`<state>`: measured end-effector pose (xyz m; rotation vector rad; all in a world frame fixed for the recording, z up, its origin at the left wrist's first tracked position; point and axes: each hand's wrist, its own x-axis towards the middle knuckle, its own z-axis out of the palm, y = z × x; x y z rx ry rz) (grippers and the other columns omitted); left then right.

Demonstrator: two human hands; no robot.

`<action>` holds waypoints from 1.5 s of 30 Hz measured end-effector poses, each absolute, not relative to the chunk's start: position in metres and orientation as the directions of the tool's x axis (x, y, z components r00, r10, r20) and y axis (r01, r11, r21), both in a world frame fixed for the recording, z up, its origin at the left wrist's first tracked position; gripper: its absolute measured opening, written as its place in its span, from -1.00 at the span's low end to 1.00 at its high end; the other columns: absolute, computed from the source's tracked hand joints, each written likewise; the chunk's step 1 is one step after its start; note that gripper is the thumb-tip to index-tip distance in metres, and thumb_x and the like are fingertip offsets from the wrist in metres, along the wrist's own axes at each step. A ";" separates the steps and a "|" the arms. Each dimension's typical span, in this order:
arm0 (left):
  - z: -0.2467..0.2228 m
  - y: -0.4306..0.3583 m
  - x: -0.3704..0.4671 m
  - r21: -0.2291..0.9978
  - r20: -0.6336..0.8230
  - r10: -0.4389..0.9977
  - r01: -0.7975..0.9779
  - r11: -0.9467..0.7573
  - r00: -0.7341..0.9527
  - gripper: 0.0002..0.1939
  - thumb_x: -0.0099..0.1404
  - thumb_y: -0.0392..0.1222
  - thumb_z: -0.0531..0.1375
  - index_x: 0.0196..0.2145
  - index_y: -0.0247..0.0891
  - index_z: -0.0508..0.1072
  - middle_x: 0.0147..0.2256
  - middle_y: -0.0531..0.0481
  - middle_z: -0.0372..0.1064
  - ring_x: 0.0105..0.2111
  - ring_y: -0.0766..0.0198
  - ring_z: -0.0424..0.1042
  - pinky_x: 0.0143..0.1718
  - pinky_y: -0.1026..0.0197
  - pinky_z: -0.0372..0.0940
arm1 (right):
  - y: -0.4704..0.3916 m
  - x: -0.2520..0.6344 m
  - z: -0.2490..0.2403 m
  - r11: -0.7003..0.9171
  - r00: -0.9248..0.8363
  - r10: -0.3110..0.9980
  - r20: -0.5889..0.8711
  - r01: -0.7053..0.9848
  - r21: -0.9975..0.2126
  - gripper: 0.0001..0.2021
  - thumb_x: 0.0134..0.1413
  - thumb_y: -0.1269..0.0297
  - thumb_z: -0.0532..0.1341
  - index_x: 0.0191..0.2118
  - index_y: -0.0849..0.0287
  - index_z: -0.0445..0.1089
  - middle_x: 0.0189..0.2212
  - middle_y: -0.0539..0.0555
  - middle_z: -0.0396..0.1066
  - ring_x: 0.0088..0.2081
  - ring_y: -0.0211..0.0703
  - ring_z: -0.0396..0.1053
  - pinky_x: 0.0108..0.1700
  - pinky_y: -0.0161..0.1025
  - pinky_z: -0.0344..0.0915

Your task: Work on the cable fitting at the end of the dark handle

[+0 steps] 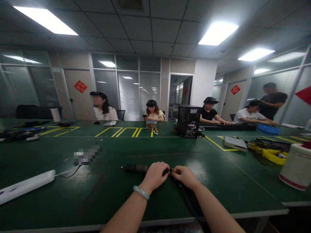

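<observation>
On the green table lies a dark, tube-shaped tool (139, 168) that looks like an electric screwdriver, its narrow tip pointing left. My left hand (156, 174) is wrapped over its right end, hiding that part. Close by on the right, my right hand (182, 174) is closed in a pinch at the end of a black cable (186, 197). The cable runs down over the table's front edge. Small metal parts show between my fingertips; whether plug and tool are joined I cannot tell.
A white power strip (29, 186) lies at the left, near a blurred-out object (87, 155). Farther back stands a black computer case (188, 121). To the right are a silver box (235, 143), a yellow tray (274, 157) and a white container (296, 166). Several people sit across the table.
</observation>
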<state>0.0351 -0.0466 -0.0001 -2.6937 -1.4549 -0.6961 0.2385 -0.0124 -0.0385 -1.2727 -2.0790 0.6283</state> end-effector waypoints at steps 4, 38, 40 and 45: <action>-0.001 -0.046 0.035 0.206 0.378 0.802 0.803 -0.559 0.462 -0.85 0.31 -0.14 0.15 -0.17 -0.16 0.39 -0.18 -0.01 0.38 -0.15 0.16 0.34 -0.13 0.15 0.17 | -0.012 0.238 -0.039 0.417 -0.345 0.905 0.249 0.606 -0.677 -0.83 0.04 0.18 0.22 -0.40 0.15 0.48 -0.48 -0.02 0.48 -0.41 -0.19 0.39 -0.38 -0.36 0.18; -0.003 -0.044 0.034 0.222 0.414 0.775 0.773 -0.594 0.477 -0.90 0.31 -0.23 0.13 -0.21 -0.11 0.41 -0.17 0.07 0.38 -0.15 0.22 0.33 -0.13 0.19 0.14 | -0.010 0.240 -0.041 0.426 -0.356 0.900 0.252 0.592 -0.684 -0.83 0.05 0.19 0.21 -0.39 0.16 0.47 -0.48 -0.02 0.47 -0.41 -0.21 0.38 -0.40 -0.36 0.16; -0.003 -0.045 0.034 0.224 0.408 0.779 0.776 -0.590 0.476 -0.88 0.32 -0.22 0.13 -0.19 -0.10 0.41 -0.16 0.07 0.38 -0.14 0.22 0.33 -0.11 0.19 0.14 | -0.012 0.239 -0.039 0.424 -0.358 0.900 0.247 0.594 -0.683 -0.83 0.05 0.19 0.21 -0.40 0.16 0.48 -0.47 -0.02 0.48 -0.40 -0.21 0.39 -0.39 -0.36 0.17; -0.005 -0.044 0.033 0.231 0.396 0.799 0.793 -0.563 0.452 -0.82 0.30 -0.09 0.18 -0.14 -0.12 0.39 -0.18 0.05 0.37 -0.16 0.21 0.34 -0.12 0.17 0.16 | -0.014 0.238 -0.036 0.415 -0.354 0.904 0.241 0.589 -0.693 -0.83 0.05 0.20 0.21 -0.40 0.16 0.48 -0.46 -0.02 0.49 -0.40 -0.21 0.39 -0.38 -0.36 0.18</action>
